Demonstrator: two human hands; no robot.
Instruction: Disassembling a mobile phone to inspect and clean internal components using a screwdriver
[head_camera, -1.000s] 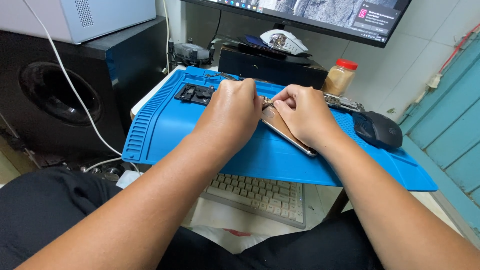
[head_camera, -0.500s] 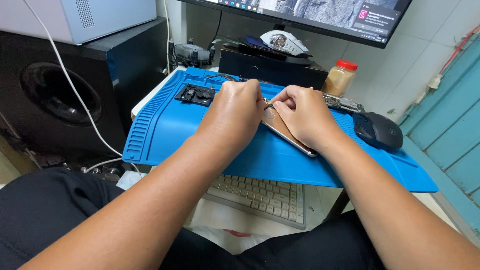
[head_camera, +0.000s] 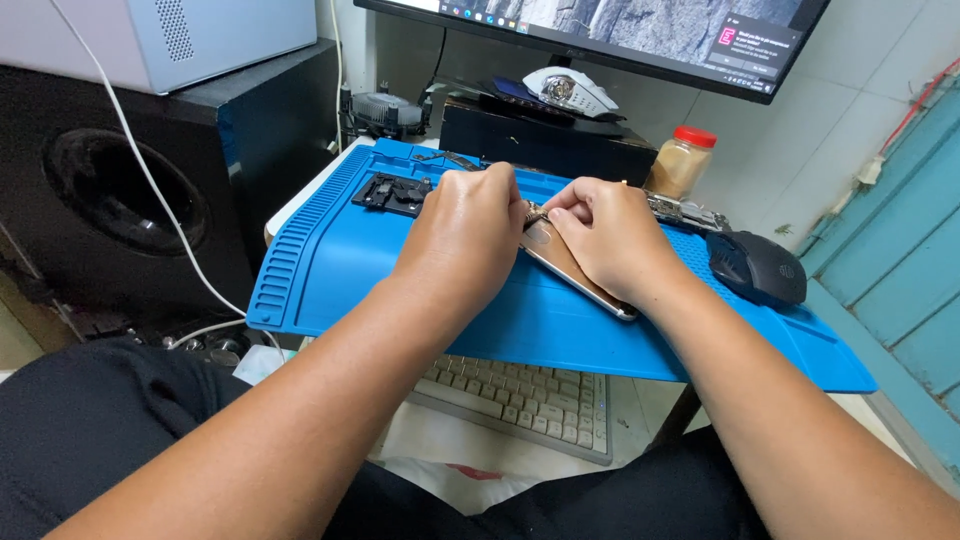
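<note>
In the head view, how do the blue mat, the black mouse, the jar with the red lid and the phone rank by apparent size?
1. blue mat
2. phone, though both hands cover much of it
3. black mouse
4. jar with the red lid, though it stands farther from the camera

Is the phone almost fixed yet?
Not yet, it seems. Done: a black part and a small circuit board already lie loose on the blue mat. In hand: the left hand and right hand work at the top end of the phone. Left: those parts are not back in.
</note>
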